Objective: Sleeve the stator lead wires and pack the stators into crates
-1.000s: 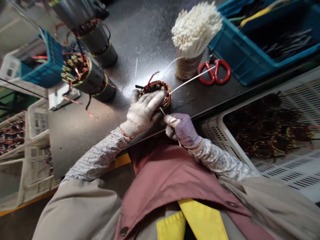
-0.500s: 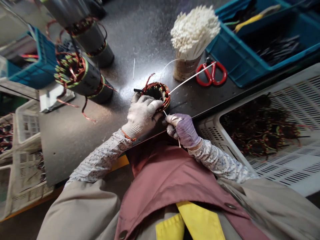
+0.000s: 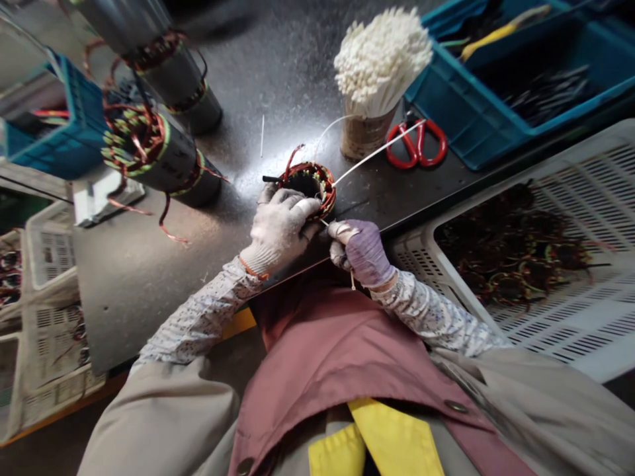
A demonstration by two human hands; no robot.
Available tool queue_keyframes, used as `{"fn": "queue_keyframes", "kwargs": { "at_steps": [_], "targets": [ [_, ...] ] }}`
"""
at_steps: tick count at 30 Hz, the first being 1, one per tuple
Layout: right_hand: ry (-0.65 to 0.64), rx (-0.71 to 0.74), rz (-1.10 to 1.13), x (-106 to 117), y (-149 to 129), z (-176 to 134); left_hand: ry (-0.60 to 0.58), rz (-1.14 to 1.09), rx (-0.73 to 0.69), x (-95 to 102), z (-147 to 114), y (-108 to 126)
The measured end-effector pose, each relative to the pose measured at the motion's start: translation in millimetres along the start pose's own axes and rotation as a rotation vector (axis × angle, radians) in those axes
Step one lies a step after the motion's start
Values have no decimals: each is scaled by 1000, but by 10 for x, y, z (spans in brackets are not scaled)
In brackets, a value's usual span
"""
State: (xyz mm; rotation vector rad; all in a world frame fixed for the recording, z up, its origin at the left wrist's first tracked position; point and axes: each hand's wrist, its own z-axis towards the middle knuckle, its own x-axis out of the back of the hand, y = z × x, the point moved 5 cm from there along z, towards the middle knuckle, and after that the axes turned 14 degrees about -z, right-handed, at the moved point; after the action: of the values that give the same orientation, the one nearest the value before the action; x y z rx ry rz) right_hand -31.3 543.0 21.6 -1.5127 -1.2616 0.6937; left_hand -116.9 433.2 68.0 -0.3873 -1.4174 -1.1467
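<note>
A motor stator [image 3: 327,180] with copper windings and green insulation lies on the metal bench near its front edge, a copper lead and a black sleeve sticking out at its far left. My left hand [image 3: 282,223], in a white knit glove, is closed around its near-left side. White cord [image 3: 362,158] runs from the stator's right rim up past red-handled scissors [image 3: 432,147]. Just right of the stator, my right hand [image 3: 363,248], in a purple glove with pale fingertips, pinches a white cord whose short end hangs below the fist.
Behind the stator stands a can [image 3: 367,135] packed with white cords. Wound cylindrical stators [image 3: 178,155] stand at left. A blue bin [image 3: 496,125] is at right, a second blue bin [image 3: 86,125] at left. Beside the bench, a white crate [image 3: 546,337] holds more wound parts.
Both hands keep their hold. The right hand has shifted very slightly, and the cord between it and the stator looks a little shorter. The whole view has drifted slightly.
</note>
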Motion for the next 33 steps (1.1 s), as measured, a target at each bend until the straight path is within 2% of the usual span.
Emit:
{"fn": "queue_keyframes", "kwargs": {
  "at_steps": [6,15,17,20,23,26,30,33],
  "targets": [
    [44,-58,45,10,2,-22,9,10,-13,1,-2,16],
    [48,-81,115,-83,7,118,-12,11,-28,-37,1,-9],
    [-9,-62,69,-68,-19,134,-27,0,-18,-42,8,-22],
    [-189,-34,-7,-58,-102,135,-48,-27,17,-24,21,-43],
    [-325,-89,-32,-67,-196,140,-75,-46,10,2,20,-40],
    [-354,-168,-46,-67,-234,139,-79,-44,-26,21,-2,-22],
    [-441,-267,27,-21,-108,24,-66,-18,-31,28,-30,-5],
    [-488,-249,108,3,-23,-30,-72,-10,-36,40,-34,27]
  ]
}}
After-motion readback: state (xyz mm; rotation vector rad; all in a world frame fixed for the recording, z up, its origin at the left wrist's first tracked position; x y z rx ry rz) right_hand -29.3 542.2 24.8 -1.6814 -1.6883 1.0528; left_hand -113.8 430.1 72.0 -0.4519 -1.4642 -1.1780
